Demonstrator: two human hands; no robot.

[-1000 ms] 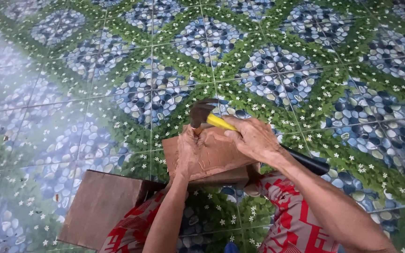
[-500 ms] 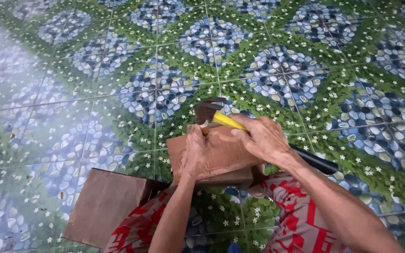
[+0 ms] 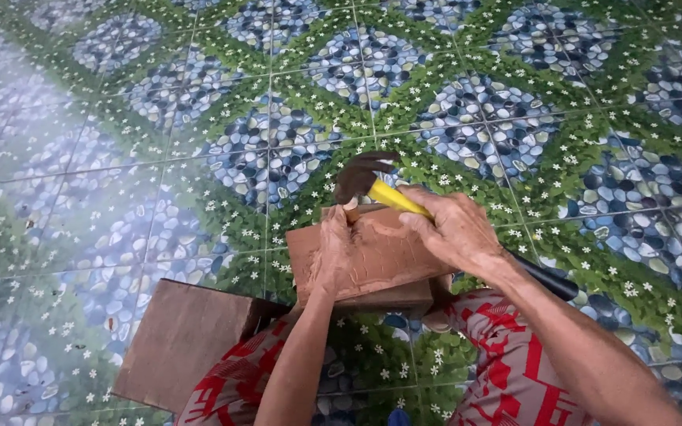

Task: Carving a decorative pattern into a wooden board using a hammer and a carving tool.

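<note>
Gripping the yellow shaft of a hammer [image 3: 380,189], the right hand [image 3: 451,229] is sitting just right of the frame's centre, fingers wrapped closed around the handle a little way behind the head. That dark, blurred head is hanging over the far edge of a reddish-brown wooden block [image 3: 376,256], and the handle's black end is poking out from under the right forearm toward the lower right of the frame.

Left of it, the left hand [image 3: 333,248] is lying on the top face of the block, its fingertips pinched together on a small pale-brown piece [image 3: 350,211] standing at the block's far edge, directly beneath the hammer head — whether the head is touching that piece cannot be told through the blur. What the small piece is cannot be told either.

That block is lying centre frame, slightly tilted, on what seems to be a second brown piece underneath it, both propped over the person's knees. Red cloth with a white pattern [image 3: 507,371] is covering the legs along the bottom edge.

In the lower left, a larger, flat brown board [image 3: 183,335] is leaning beside the left leg, well apart from both hands.

Everything is resting over a glossy tiled floor [image 3: 120,158] — blue pebble-patterned diamonds bordered by green bands dotted with small white flowers. No packages, labels or signs are showing anywhere in the frame.
</note>
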